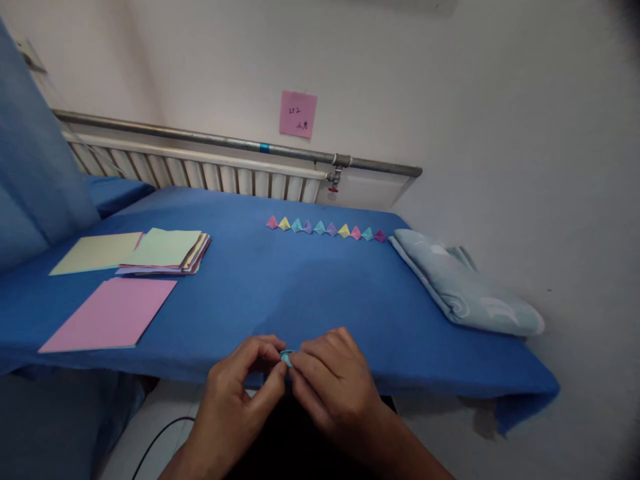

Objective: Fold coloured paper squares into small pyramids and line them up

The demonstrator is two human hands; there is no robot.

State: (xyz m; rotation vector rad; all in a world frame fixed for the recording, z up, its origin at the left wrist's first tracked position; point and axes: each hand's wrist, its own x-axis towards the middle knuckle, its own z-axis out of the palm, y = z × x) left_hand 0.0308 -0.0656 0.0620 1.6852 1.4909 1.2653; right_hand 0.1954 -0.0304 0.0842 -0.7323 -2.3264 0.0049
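Note:
Between my two hands, at the near edge of the blue-covered table, is a small folded piece of light-blue paper [287,358]. My left hand [240,383] pinches it from the left with thumb and fingertips. From the other side my right hand [337,380] closes on it, and its fingers cover part of the paper. Farther back, a row of small folded paper pieces [319,228] in pink, yellow, blue and purple runs across the cloth.
Stacked coloured paper [167,248], yellow sheets [95,253] and pink sheets [110,313] lie at left. A folded pale-blue blanket [465,287] rests at right. Behind the blue cloth [240,267] are a radiator [225,177], a pipe [200,138] and a pink note [298,115] on the wall.

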